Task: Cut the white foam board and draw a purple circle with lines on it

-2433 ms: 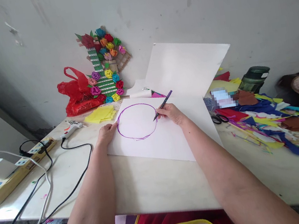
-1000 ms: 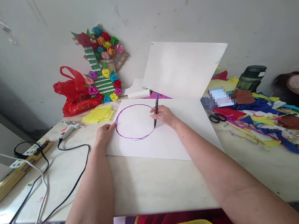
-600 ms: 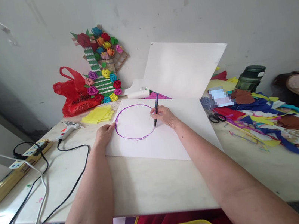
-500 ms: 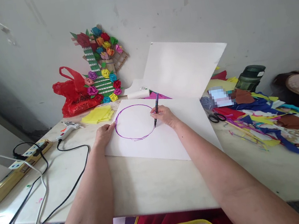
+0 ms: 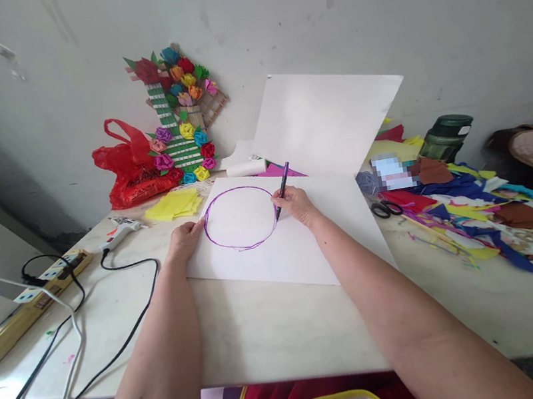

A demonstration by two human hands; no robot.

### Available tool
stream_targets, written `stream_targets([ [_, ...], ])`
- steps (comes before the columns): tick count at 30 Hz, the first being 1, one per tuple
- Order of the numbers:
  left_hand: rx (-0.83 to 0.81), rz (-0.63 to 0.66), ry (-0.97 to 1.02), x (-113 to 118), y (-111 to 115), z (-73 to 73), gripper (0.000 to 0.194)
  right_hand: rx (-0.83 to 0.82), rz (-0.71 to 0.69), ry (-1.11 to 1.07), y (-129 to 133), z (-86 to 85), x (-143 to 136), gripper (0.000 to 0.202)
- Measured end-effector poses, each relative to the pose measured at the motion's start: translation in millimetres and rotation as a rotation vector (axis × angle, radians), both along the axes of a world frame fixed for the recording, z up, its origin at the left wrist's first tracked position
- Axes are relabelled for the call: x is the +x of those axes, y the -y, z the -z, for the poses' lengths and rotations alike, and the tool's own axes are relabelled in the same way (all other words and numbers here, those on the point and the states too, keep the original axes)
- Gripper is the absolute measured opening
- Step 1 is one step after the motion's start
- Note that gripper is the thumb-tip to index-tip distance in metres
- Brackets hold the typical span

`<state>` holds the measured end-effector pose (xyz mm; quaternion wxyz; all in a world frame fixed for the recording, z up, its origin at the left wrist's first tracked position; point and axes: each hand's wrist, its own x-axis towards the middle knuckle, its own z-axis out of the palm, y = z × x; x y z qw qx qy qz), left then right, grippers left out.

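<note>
A large white paper sheet point(image 5: 305, 251) lies on the table, folded so that its rear flap point(image 5: 330, 122) stands up. Drawn on its left half is a purple circle point(image 5: 241, 248), its right side made of overlapping lines. My right hand point(image 5: 297, 207) is closed around a dark marker pen point(image 5: 284, 181), tilted, its tip at the circle's right edge. My left hand point(image 5: 186, 237) grips the sheet's left edge, thumb on top near the circle; its other fingers are partly hidden.
Left are a glue gun point(image 5: 123, 232), yellow paper point(image 5: 173, 205), a power strip point(image 5: 62, 269) and loose cords. Behind stand a red bag point(image 5: 127, 167) and a paper-flower craft point(image 5: 180, 132). Right are scissors point(image 5: 387, 209), scraps point(image 5: 491, 211) and a green bottle point(image 5: 444, 139).
My right hand and the pen have shifted slightly up along the circle's right side, lengthening the line there. My left hand stays at the paper's edge.
</note>
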<state>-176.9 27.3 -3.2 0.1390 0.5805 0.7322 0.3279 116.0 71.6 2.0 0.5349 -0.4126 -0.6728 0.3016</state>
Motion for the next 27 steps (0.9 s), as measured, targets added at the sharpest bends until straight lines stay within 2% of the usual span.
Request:
stream_targets([
  [14, 0.001, 0.0, 0.018, 0.4, 0.6, -0.1, 0.051, 0.005, 0.091, -0.026, -10.3, 6.4, 2.4, 0.019],
  [27, -0.019, 0.004, -0.018, -1.3, -1.8, 1.5, 0.052, 0.002, 0.138, -0.184, -8.2, 4.3, -0.1, 0.023],
])
